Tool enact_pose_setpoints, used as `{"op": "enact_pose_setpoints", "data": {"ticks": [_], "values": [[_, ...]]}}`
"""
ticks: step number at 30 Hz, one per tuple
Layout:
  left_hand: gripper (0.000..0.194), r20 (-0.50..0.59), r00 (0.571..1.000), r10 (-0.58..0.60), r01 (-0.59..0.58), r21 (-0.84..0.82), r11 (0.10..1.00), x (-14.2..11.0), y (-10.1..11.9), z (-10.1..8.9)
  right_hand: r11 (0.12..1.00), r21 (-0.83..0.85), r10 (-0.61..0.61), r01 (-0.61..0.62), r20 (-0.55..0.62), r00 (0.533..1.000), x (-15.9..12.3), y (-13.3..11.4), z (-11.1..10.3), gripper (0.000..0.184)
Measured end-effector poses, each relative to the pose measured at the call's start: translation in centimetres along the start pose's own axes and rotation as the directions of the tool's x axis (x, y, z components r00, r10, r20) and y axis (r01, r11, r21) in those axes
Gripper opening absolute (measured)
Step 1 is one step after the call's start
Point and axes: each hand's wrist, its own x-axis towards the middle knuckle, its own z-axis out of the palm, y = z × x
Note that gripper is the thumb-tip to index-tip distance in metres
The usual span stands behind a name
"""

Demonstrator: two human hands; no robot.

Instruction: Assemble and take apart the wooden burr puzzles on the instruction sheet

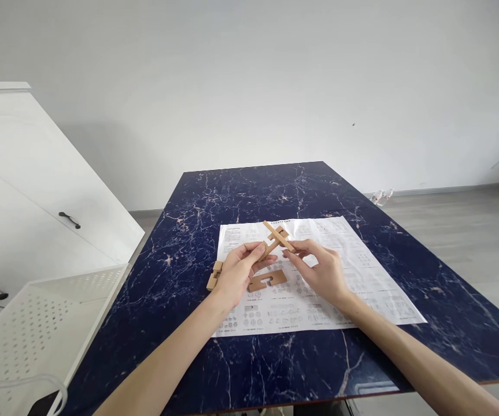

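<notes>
Between the fingers of my left hand (239,270) is a notched wooden puzzle piece (280,232), its far end sticking out to the upper right. My right hand (321,270) pinches the lower end of a narrow wooden strip (277,234), which crosses the notched piece at a slant. Whether the two pieces are interlocked I cannot tell. Below them a flat slotted wooden piece (268,281) lies on the printed sheet (362,283). More wooden blocks (214,275) rest just left of my left hand, partly hidden by it.
The sheet, covered in small diagrams, lies on a dark blue marbled table (249,196). To the left stand a white cabinet (36,167) and a white perforated basket (28,329). Clear plastic bottles (381,197) are on the floor beyond the right edge.
</notes>
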Motion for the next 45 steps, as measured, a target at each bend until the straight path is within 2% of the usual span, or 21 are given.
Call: {"op": "enact_pose_setpoints", "data": {"ticks": [6, 10, 13, 16, 18, 19, 25, 30, 38, 45], "values": [[0.009, 0.033, 0.999, 0.004, -0.005, 0.022, 1.0, 0.1, -0.2, -0.1, 0.998, -0.034, -0.055, 0.058, 0.083, 0.995, -0.1, 0.7, -0.1, 0.006], [0.011, 0.05, 0.998, 0.029, -0.032, 0.046, 0.998, 0.2, -0.4, -0.2, 0.999, -0.03, -0.014, 0.018, 0.106, 0.994, -0.2, 0.4, 0.1, 0.008], [0.02, 0.036, 0.992, 0.122, -0.126, 0.136, 0.983, 0.2, -0.6, -0.2, 0.989, 0.076, 0.111, -0.126, 0.169, 0.979, 0.0, -0.2, 0.2, 0.02], [0.027, 0.011, 0.973, 0.229, -0.227, 0.21, 0.951, 0.2, -0.6, -0.3, 0.883, 0.305, 0.227, -0.356, 0.385, 0.894, 0.6, -0.6, 0.0, 0.032], [0.03, 0.014, 0.966, 0.257, -0.254, 0.225, 0.941, 0.1, -0.5, -0.2, 0.806, 0.39, 0.235, -0.445, 0.48, 0.845, 0.9, -0.7, -0.2, 0.038], [0.031, 0.02, 0.964, 0.263, -0.261, 0.233, 0.937, 0.1, -0.4, -0.2, 0.789, 0.407, 0.236, -0.461, 0.492, 0.838, 1.0, -0.7, -0.3, 0.039], [0.031, 0.063, 0.954, 0.292, -0.297, 0.313, 0.902, -0.4, 0.0, 0.2, 0.756, 0.437, 0.237, -0.488, 0.512, 0.826, 1.1, -0.4, -0.4, 0.033], [0.033, 0.086, 0.944, 0.318, -0.327, 0.343, 0.88, -0.9, 0.3, 0.5, 0.748, 0.43, 0.241, -0.505, 0.534, 0.811, 1.1, -0.1, -0.5, 0.036], [0.034, 0.083, 0.942, 0.325, -0.333, 0.34, 0.879, -0.9, 0.3, 0.5, 0.835, 0.336, 0.23, -0.436, 0.507, 0.831, 1.0, -0.5, -0.5, 0.043], [0.032, 0.103, 0.94, 0.324, -0.34, 0.32, 0.885, -0.8, -0.1, 0.3, 0.876, 0.244, 0.243, -0.416, 0.522, 0.818, 0.7, -0.2, -0.3, 0.049]]}}
